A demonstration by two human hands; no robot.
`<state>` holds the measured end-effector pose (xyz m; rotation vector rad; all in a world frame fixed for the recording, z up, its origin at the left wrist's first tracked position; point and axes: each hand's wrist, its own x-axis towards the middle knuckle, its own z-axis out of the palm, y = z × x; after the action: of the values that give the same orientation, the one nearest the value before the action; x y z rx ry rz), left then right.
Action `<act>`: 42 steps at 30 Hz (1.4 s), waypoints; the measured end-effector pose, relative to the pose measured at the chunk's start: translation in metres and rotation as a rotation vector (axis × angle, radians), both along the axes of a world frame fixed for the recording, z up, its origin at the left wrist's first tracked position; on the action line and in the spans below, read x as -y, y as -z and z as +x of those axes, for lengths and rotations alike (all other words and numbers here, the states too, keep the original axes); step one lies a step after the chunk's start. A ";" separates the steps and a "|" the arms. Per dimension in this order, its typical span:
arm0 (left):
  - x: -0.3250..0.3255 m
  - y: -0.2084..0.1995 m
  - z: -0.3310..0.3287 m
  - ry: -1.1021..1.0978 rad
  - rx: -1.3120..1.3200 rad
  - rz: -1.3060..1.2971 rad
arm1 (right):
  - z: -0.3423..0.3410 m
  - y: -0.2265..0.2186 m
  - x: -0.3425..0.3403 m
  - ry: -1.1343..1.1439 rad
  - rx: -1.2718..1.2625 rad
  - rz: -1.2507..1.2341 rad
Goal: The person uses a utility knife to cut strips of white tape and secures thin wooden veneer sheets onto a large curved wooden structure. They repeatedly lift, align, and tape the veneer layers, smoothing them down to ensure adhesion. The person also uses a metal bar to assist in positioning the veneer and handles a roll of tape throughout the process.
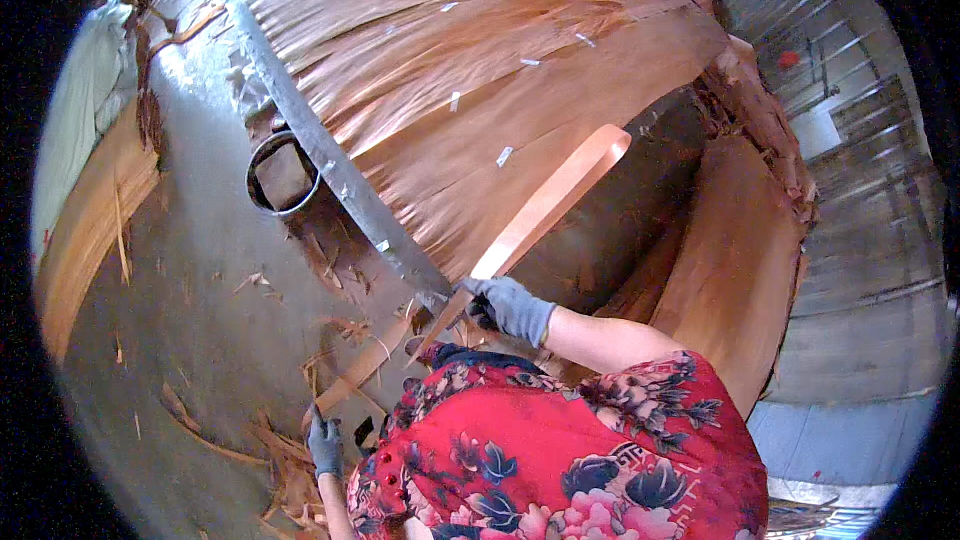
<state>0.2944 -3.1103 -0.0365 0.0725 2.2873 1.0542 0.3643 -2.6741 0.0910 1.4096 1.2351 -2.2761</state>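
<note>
The right hand (508, 306), in a grey glove, is closed around a long thin strip of wood veneer (545, 208) at its lower part; the strip rises up and to the right over the big stack of veneer sheets (470, 70). The left hand (324, 445), also in a grey glove, hangs low with fingers curled, near the lower end of the strip; I cannot tell if it grips it. Broken veneer scraps (290, 470) lie on the grey floor (190, 270). A metal ring (283, 172) stands further away.
</note>
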 end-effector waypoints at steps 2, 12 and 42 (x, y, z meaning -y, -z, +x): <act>0.020 0.014 0.001 -0.053 -0.071 0.050 | -0.023 0.010 -0.019 0.197 -0.095 -0.043; 0.086 -0.012 -0.011 0.004 0.008 -0.386 | -0.108 -0.038 -0.187 0.162 -0.831 0.013; -0.292 0.015 -0.730 0.447 -0.945 -0.230 | -0.374 0.063 -0.071 -0.432 0.164 1.969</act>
<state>-0.4354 -2.8184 -0.0511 1.1374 2.9598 0.5484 -0.0100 -2.6031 0.0276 1.0979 3.3132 -0.0491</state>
